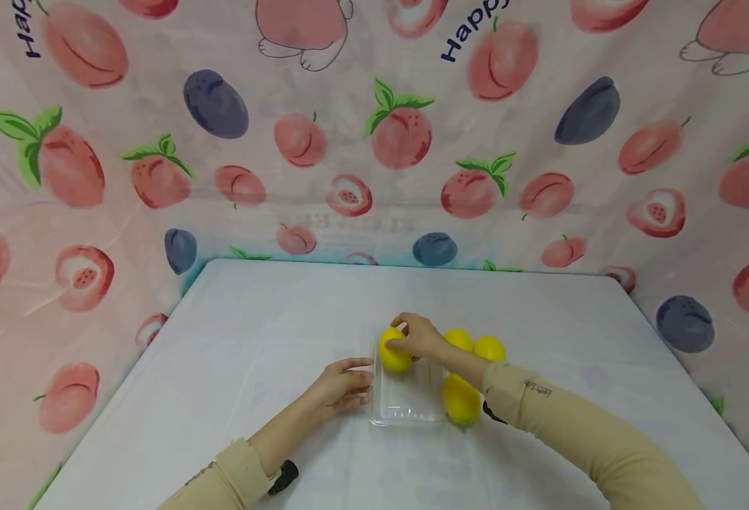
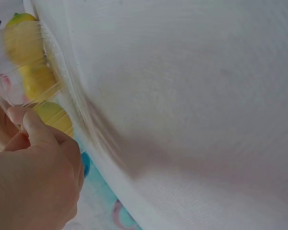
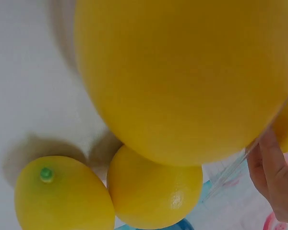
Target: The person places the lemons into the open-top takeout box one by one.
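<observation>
A clear plastic box (image 1: 406,407) stands in the middle of the white table. My right hand (image 1: 420,338) grips a yellow lemon (image 1: 395,352) over the far left part of the box. Fingers of my left hand (image 1: 341,386) reach the box's left side and touch its wall, fairly straight. Seen from the left wrist, the left hand (image 2: 43,158) is right at the clear wall (image 2: 62,72), with yellow fruit showing through it. In the right wrist view, a large lemon (image 3: 182,76) fills the top, and right-hand fingers (image 3: 273,175) show at the edge.
Close to the box's right side lie more lemons: one near the front (image 1: 461,402), and two farther back, partly behind my right forearm (image 1: 460,338) and beside it (image 1: 490,348). A fruit-printed cloth (image 1: 349,142) hangs behind the table (image 1: 285,304) and along its sides.
</observation>
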`<state>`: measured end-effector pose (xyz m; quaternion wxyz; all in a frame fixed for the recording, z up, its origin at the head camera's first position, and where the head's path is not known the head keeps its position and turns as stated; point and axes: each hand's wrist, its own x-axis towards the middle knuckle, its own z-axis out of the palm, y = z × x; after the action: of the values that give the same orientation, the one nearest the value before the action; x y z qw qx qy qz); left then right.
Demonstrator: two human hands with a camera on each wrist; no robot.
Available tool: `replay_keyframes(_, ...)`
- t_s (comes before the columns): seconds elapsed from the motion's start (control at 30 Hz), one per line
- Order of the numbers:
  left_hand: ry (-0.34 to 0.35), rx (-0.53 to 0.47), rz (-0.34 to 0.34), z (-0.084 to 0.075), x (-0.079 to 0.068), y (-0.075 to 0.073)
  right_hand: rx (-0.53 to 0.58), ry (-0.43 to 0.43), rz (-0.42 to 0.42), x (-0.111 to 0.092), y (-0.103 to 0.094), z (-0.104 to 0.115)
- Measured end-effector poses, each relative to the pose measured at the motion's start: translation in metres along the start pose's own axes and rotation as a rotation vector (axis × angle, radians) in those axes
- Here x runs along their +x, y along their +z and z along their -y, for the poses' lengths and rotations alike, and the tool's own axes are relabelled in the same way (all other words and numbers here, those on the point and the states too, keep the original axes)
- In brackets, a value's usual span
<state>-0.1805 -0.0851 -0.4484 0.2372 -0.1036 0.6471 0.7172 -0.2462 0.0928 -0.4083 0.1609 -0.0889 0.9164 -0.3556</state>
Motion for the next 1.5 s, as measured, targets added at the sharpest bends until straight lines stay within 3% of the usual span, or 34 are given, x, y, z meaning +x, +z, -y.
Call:
replay_keyframes(0.27, 0.001, 0.005, -0.006, -0.0008, -0.0003, 0.0015, -0.047, -0.016, 0.000, -0.0010, 0.0045, -0.0012)
replay_keyframes(1.0, 0.014, 0.022, -0.039, -0.0012, 0.0017, 0.0013, -0.013, -0.065, -0.038, -0.0024, 0.0027, -0.0054)
replay_keyframes(1.5, -0.005, 0.038, -0.048, -0.0012, 0.0015, 0.0017, -0.002, -0.048, -0.054, -0.0052, -0.0012, -0.0059)
